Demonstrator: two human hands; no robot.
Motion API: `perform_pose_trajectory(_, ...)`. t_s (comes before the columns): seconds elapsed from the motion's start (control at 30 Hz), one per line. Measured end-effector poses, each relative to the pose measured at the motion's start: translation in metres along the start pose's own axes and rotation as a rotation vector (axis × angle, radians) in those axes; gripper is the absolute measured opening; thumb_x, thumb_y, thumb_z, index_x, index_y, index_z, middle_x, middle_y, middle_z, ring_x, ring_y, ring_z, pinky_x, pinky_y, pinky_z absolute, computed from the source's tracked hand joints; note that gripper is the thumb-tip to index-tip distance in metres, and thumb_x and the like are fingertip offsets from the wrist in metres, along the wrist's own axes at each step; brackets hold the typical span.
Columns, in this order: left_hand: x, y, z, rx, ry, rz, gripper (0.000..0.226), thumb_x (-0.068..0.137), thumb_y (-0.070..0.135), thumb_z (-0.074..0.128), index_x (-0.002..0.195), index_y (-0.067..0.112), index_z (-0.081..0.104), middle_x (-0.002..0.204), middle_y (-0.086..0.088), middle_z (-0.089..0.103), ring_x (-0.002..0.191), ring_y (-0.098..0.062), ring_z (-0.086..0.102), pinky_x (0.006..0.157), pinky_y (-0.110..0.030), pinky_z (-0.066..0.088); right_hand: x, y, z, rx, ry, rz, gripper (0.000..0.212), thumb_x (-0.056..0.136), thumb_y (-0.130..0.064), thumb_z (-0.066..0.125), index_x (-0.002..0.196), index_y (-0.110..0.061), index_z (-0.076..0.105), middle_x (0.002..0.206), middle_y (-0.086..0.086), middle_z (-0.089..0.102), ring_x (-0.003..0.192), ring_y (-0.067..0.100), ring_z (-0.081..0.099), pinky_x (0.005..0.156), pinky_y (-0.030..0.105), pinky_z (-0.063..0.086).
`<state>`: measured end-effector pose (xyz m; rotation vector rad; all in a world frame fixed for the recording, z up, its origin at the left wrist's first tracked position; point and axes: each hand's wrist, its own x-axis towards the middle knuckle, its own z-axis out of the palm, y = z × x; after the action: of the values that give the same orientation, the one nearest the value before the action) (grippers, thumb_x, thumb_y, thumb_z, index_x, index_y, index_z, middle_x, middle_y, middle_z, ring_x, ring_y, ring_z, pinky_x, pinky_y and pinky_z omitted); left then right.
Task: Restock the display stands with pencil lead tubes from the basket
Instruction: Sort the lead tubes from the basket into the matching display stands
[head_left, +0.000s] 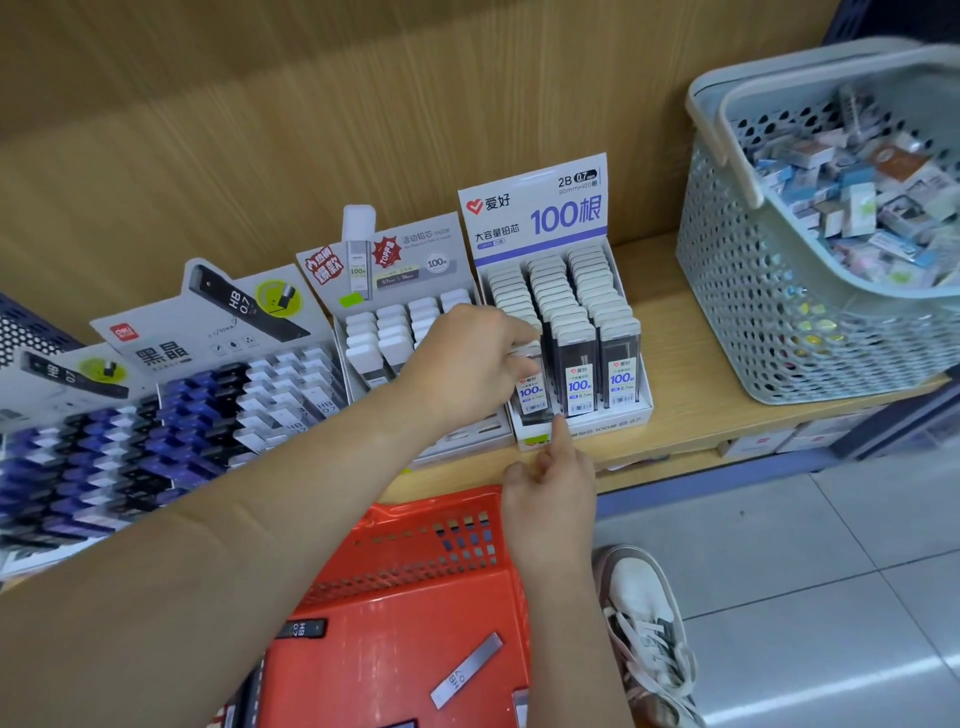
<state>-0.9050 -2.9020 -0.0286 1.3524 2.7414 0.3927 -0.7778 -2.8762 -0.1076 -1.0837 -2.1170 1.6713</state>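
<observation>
The left hand (467, 358) reaches over the shelf (691, 415) to the white display stand (582, 415) at about 12 o'clock from the person. Its fingers are closed on a lead tube (530, 387) at the front of the stand's left column; the tube seems only partly seated. The right hand (550, 488) is below, at about 6 o'clock from the stand. It holds nothing, and only its index finger (560, 431) is stretched out, touching the front edge of the stand near the middle column.

The step in hand seems to be to push this tube down into its slot. To do it well, I think the left hand should keep the tube upright and in line with the row behind it, with the label facing the front like the neighbours. The right finger can hold the light cardboard stand so it does not slide back on the shelf.

More tubes lie in the red basket (415, 597) on the floor, at 6 o'clock; one grey tube (467, 670) and one black tube (304, 629) are clearly seen there.
</observation>
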Motion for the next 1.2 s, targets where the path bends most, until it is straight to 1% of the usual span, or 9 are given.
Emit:
perform_pose_trajectory(0.13,0.004,0.001,-0.002,-0.032,-0.020,-0.015,0.025,0.085,0.030,0.069,0.108,0.021,0.066,0.095,-0.004,0.070,0.093,-0.021,0.061,0.078,-0.033,0.047,0.000,0.000,-0.001,0.011,-0.005,0.006,0.067,0.093,-0.005,0.051,0.155,-0.013,0.026,0.125,0.014,0.049,0.089,0.008,0.038,0.074,0.011,0.023)
perform_pose_trajectory(0.27,0.003,-0.004,0.001,-0.071,0.065,-0.066,0.033,0.080,0.029,0.076,0.106,0.019,0.059,0.091,-0.004,0.068,0.084,-0.023,0.061,0.075,-0.034,0.049,-0.001,-0.002,-0.002,0.008,0.008,0.010,0.067,0.094,-0.005,0.052,0.155,-0.013,0.026,0.123,0.012,0.048,0.080,0.005,0.036,0.070,0.009,0.022)
perform_pose_trajectory(0.4,-0.001,-0.004,0.010,-0.143,0.204,-0.030,0.030,0.081,0.016,0.074,0.110,0.013,0.068,0.100,-0.004,0.064,0.083,-0.020,0.059,0.080,-0.030,0.048,0.000,-0.002,-0.001,0.012,0.036,0.004,0.067,0.093,-0.004,0.052,0.154,-0.014,0.029,0.118,0.011,0.049,0.080,0.005,0.042,0.071,0.010,0.023)
perform_pose_trajectory(0.63,0.003,0.000,0.014,-0.071,0.172,-0.043,0.034,0.087,0.014,0.065,0.121,0.021,0.063,0.107,-0.001,0.059,0.090,-0.021,0.059,0.081,-0.027,0.044,0.002,0.004,0.001,0.010,0.048,-0.004,0.065,0.093,-0.005,0.052,0.154,-0.015,0.031,0.110,0.006,0.047,0.093,0.013,0.042,0.076,0.011,0.024)
perform_pose_trajectory(0.8,0.005,0.001,0.007,-0.001,0.130,-0.033,0.041,0.089,0.023,0.064,0.129,0.022,0.057,0.114,-0.004,0.056,0.104,-0.026,0.057,0.085,-0.032,0.044,0.009,0.003,-0.001,0.035,0.065,-0.007,0.064,0.091,-0.005,0.053,0.151,-0.016,0.035,0.107,0.005,0.054,0.108,0.022,0.054,0.092,0.025,0.036)
perform_pose_trajectory(0.9,0.002,0.007,-0.007,0.038,0.152,-0.022,0.041,0.087,0.029,0.066,0.125,0.017,0.056,0.119,-0.007,0.052,0.107,-0.029,0.056,0.085,-0.035,0.043,0.008,-0.006,-0.008,0.060,0.072,-0.043,0.054,0.088,-0.007,0.052,0.139,-0.022,0.049,0.094,-0.002,0.064,0.096,0.026,0.063,0.091,0.038,0.048)
perform_pose_trajectory(0.97,-0.013,0.005,-0.018,0.012,0.231,-0.024,0.035,0.087,0.032,0.065,0.119,0.017,0.059,0.115,-0.007,0.054,0.103,-0.028,0.057,0.084,-0.036,0.045,0.009,-0.012,-0.012,0.044,-0.004,-0.095,0.035,0.081,-0.014,0.053,0.112,-0.027,0.061,0.081,-0.002,0.068,0.081,0.028,0.067,0.081,0.046,0.054)
perform_pose_trajectory(1.07,-0.065,-0.013,-0.024,-0.098,0.331,-0.051,0.022,0.086,0.034,0.065,0.101,0.019,0.066,0.094,-0.002,0.060,0.083,-0.019,0.055,0.077,-0.032,0.045,0.009,-0.021,-0.011,-0.058,-0.236,-0.170,0.017,0.075,-0.015,0.056,0.079,-0.029,0.064,0.064,-0.002,0.067,0.067,0.029,0.067,0.066,0.039,0.054)
perform_pose_trajectory(1.2,-0.163,-0.056,0.006,-0.183,0.187,-0.214,0.012,0.083,0.030,0.069,0.088,0.019,0.068,0.079,0.002,0.062,0.071,-0.012,0.050,0.070,-0.028,0.041,-0.010,-0.028,0.018,-0.388,-0.609,-0.306,0.012,0.082,-0.011,0.067,0.082,-0.023,0.067,0.074,0.009,0.069,0.071,0.030,0.065,0.065,0.031,0.048)
